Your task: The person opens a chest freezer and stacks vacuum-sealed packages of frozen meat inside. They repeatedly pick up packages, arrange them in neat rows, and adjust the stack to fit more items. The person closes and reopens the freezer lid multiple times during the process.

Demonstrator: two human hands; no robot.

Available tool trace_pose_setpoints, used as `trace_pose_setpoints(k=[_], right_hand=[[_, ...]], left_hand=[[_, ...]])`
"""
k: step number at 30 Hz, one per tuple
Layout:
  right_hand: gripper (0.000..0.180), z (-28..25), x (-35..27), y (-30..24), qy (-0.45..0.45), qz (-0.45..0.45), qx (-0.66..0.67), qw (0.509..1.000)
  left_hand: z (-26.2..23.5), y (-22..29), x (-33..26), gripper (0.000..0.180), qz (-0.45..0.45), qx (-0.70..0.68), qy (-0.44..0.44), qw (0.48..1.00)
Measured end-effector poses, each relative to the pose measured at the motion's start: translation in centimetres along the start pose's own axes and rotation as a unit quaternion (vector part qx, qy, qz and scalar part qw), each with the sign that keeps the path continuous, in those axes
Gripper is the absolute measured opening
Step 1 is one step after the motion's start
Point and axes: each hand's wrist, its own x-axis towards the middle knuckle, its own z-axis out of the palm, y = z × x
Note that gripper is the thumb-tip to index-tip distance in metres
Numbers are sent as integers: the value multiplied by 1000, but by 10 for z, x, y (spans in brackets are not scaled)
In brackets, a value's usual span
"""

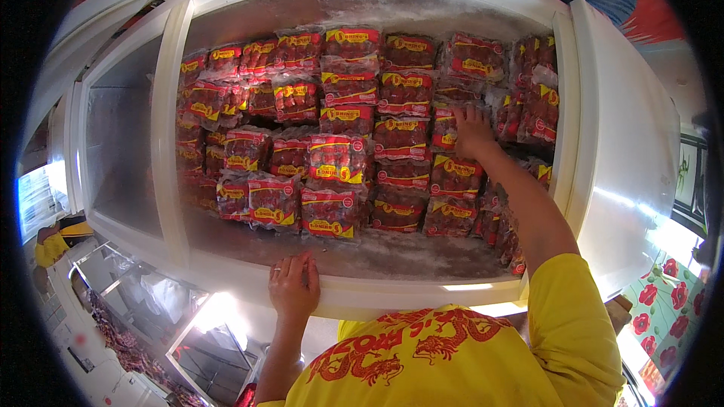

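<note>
Inside a white chest freezer (343, 290), frosty clear packs of dark red, sausage-like food with red and yellow labels lie in rows and stacks. My right hand (472, 132) reaches in over the right part of the stacks. Its fingers are stretched out over a pack (443, 126) and touch it or hover just above; I cannot tell which. Just below that hand lies another pack (456, 175). At the freezer's front rim rests my left hand (295, 286), fingers laid over the edge and a ring on one of them. It holds nothing.
A white divider bar (167, 143) crosses the freezer's left side. The frosted far wall (302, 7) rises behind the packs. To the right stands a white panel (626, 151). Metal-framed racks (200, 332) are at the lower left, with a red-flowered surface (664, 301) at the lower right.
</note>
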Motion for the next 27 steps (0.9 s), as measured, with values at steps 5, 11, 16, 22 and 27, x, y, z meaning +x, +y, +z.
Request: trace_pose_setpoints(k=[5, 11, 16, 22, 27], right_hand=[[123, -16, 16, 13, 32, 9, 26, 999], [120, -23, 17, 18, 2, -33, -59, 998], [111, -29, 4, 4, 29, -39, -41, 998], [116, -82, -9, -16, 101, -46, 77, 991], [114, -102, -30, -12, 105, -110, 138, 979]], left_hand=[[1, -2, -1, 11, 21, 6, 38, 999], [5, -2, 1, 10, 20, 9, 56, 998], [1, 1, 3, 11, -11, 3, 19, 1000], [7, -10, -5, 11, 5, 79, 4, 997], [10, -4, 3, 13, 0, 44, -2, 999]])
